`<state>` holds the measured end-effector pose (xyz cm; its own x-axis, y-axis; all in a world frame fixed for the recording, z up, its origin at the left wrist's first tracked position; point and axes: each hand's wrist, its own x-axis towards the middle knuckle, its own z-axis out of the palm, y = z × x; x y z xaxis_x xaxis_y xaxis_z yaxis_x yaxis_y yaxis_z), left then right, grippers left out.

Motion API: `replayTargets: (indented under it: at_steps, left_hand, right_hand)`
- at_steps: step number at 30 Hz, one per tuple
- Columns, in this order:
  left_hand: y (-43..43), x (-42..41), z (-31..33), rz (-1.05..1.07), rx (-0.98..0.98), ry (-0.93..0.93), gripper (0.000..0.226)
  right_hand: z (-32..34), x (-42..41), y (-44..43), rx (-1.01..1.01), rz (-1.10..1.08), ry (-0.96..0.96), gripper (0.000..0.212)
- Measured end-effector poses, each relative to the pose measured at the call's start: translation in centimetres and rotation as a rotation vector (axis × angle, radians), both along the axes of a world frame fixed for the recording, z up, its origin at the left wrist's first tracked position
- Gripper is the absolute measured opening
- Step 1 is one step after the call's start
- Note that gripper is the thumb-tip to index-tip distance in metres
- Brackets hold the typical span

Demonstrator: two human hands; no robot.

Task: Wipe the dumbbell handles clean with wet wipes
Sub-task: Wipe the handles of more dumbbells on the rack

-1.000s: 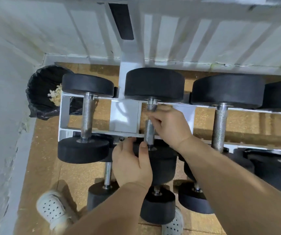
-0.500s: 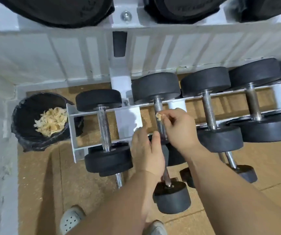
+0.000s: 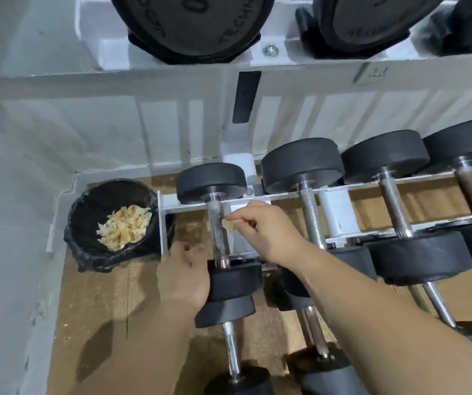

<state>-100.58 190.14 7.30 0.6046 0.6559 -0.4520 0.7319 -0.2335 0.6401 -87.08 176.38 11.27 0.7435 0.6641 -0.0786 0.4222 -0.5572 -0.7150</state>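
At the left end of the white steel rack [image 3: 172,206], a right hand [image 3: 266,232] pinches a crumpled yellowed wet wipe [image 3: 230,225] to the knurled steel handle [image 3: 218,232] of a black rubber-headed dumbbell [image 3: 210,182]. The left hand [image 3: 182,276] grips its near head, apparently to steady it.

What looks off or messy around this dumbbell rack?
The wipe pinched in the right hand is a small yellow-brown wad, like the pile of used wipes in the black bin. A dark, wet-looking patch stains the floor in front of the bin.
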Motion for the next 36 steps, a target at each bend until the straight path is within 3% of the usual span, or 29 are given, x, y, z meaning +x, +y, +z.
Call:
replayTargets:
  at_steps: [3, 8, 13, 16, 20, 25, 28, 31, 34, 36]
  left_hand:
    - [-0.4, -0.1, -0.7, 0.145, -0.144, -0.182, 0.025]
    - [-0.6, -0.3, -0.5, 0.17, -0.223, -0.347, 0.011]
    - [-0.6, -0.4, -0.8, 0.134, -0.224, -0.385, 0.014]
    - [-0.6, -0.3, -1.1, 0.129, -0.243, -0.34, 0.016]
    - [-0.6, -0.6, -1.6, 0.114, -0.265, -0.31, 0.033]
    - [-0.5, -0.5, -2.0, 0.131, -0.247, -0.368, 0.038]
    - [-0.6, -0.6, -2.5, 0.209, -0.272, -0.43, 0.025]
    - [-0.7, -0.8, -2.7, 0.286, -0.32, -0.452, 0.019]
    - [-0.6, -0.8, -2.9, 0.258, -0.305, -0.456, 0.032]
    - [-0.4, -0.8, -3.2, 0.244, -0.304, -0.455, 0.03]
  right_hand:
    - [-1.2, 1.5, 1.7, 0.013, 0.034, -0.068, 0.02]
    - [-2.7, 2.4, 5.1, -0.019, 0.113, -0.239, 0.021]
    - [-4.0, 1.3, 5.5, -0.012, 0.097, -0.349, 0.021]
    - [-4.1, 0.7, 4.7, 0.006, 0.109, -0.276, 0.02]
    - [-3.3, -0.1, 3.6, -0.106, 0.285, -0.181, 0.016]
    - [-3.1, 1.0, 4.4, -0.06, 0.24, -0.377, 0.018]
    - [-3.8, 1.2, 4.6, -0.039, 0.117, -0.447, 0.022]
    - [-4.3, -0.4, 3.1, 0.017, 0.194, -0.363, 0.016]
    - [-3.7, -0.9, 2.4, -0.024, 0.258, -0.216, 0.009]
    - [-3.6, -0.2, 3.5, -0.032, 0.25, -0.304, 0.008]
